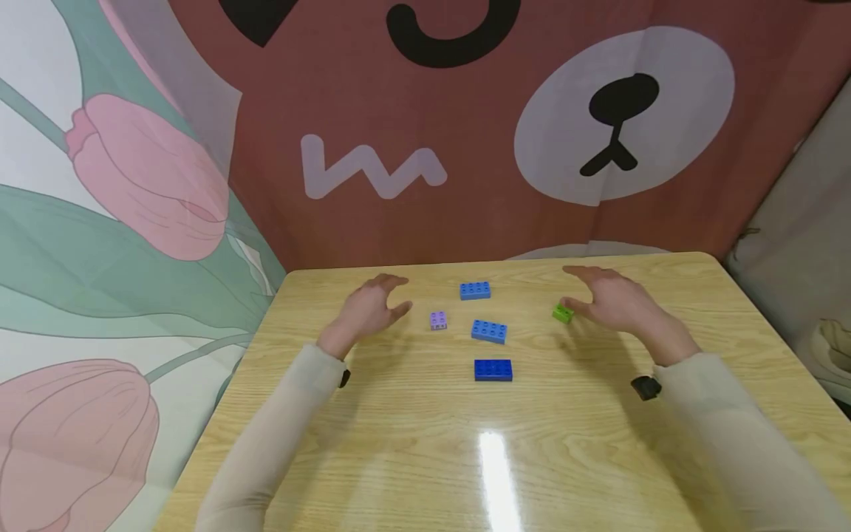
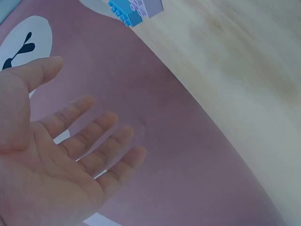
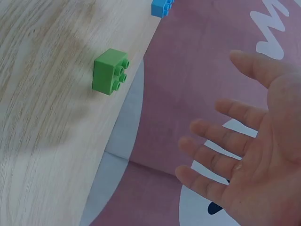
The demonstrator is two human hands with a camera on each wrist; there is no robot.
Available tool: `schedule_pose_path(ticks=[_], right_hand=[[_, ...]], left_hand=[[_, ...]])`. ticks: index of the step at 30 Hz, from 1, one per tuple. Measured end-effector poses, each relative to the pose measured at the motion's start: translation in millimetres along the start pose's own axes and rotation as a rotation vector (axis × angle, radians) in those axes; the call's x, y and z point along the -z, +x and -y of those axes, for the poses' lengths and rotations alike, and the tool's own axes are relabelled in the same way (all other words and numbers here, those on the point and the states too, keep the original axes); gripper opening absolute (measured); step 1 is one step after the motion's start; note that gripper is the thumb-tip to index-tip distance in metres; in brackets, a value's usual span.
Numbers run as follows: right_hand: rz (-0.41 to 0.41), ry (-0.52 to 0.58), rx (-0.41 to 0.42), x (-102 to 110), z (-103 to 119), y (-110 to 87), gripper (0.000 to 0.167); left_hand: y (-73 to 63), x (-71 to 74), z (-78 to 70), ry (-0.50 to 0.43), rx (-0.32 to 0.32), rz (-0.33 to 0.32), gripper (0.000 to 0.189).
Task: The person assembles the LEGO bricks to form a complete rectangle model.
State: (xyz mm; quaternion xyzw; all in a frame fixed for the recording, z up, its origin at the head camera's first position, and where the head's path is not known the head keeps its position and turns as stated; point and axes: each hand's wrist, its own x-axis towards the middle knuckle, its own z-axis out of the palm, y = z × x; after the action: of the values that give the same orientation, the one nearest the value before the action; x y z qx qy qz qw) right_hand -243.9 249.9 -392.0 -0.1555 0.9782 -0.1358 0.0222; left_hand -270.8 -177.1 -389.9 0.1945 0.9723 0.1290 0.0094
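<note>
My left hand [image 1: 366, 309] hovers over the left part of the table, fingers spread and nothing in its grasp; the left wrist view shows its bare palm. Nearest to it is a small purple toy brick [image 1: 438, 321]. On the other side my right hand [image 1: 614, 301] is likewise spread and holds nothing. Its thumb overlaps a small green brick [image 1: 563, 313] in the head view, while the right wrist view shows that green brick [image 3: 111, 71] apart from the fingers. Between the hands lie two lighter blue bricks, one at the back [image 1: 475, 291] and one nearer [image 1: 489, 332], plus a dark blue brick [image 1: 493, 370] in front.
The light wooden table [image 1: 412, 458] ends at the back against a reddish-brown cloth [image 1: 465, 222] with a bear print. A tulip-patterned cloth [image 1: 166, 295] hangs along the left side. Pale fabric [image 1: 791, 244] lies beyond the right edge.
</note>
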Motion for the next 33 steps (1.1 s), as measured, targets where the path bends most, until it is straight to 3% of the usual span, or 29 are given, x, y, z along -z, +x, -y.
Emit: schedule_pose_path(ticks=[23,33], right_hand=[[-0.034,-0.003,0.040,-11,5,3.7,0.072],[-0.029,0.019,0.046,-15,11,4.6,0.067]], left_hand=[[-2.7,-8.8,-9.9,-0.070,-0.041,0.013,0.050],[-5.0,-12.1,-16.9,-0.151,-0.060,0.050,0.047]])
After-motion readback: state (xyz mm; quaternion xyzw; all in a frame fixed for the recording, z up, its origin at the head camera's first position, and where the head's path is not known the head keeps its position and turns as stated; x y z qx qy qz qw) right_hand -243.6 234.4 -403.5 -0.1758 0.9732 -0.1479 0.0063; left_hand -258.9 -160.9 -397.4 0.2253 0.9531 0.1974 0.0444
